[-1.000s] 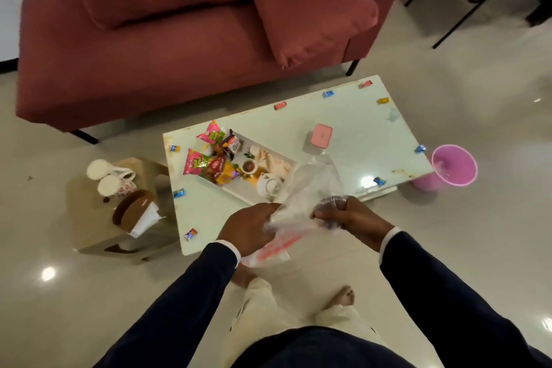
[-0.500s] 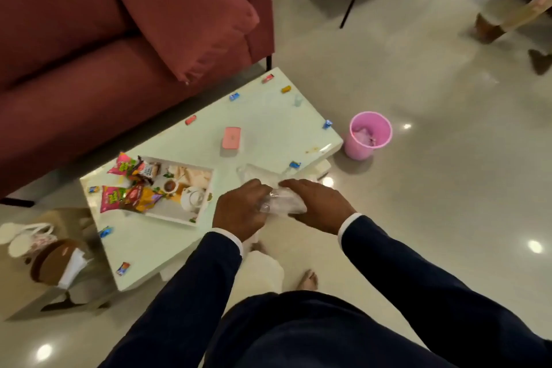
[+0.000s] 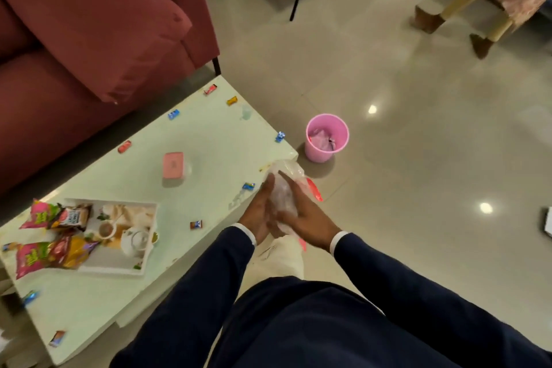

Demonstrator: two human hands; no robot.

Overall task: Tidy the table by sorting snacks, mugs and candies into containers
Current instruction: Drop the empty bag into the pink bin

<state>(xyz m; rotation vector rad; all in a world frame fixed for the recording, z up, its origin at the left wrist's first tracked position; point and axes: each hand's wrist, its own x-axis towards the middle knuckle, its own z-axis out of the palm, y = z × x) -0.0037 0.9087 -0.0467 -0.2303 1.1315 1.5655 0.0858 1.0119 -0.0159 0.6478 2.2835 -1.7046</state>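
Both hands meet over the near right corner of the pale, glossy desk, pressing a crumpled clear plastic bag between them. The left hand lies with its fingers straight and flat against the bag's left side; the right hand has its fingers stretched along the other side, so the thin, wrinkled film is sandwiched rather than pinched. A red-orange strip on the bag shows just right of the right fingers.

Just left of the left fingers lies a small blue-wrapped candy, and below it a dark-wrapped one. Farther left sits a flat rectangular pink box with rounded corners. Well to the left is a shallow white rectangular tray with a printed teapot picture, and shiny crinkled snack packets in pink, brown and yellow overlap its left end. More small wrapped candies dot the desk's far edge, one red and one blue.

Beyond the fingertips, on the smooth tiled floor, stands a round pink plastic bin with something crumpled inside
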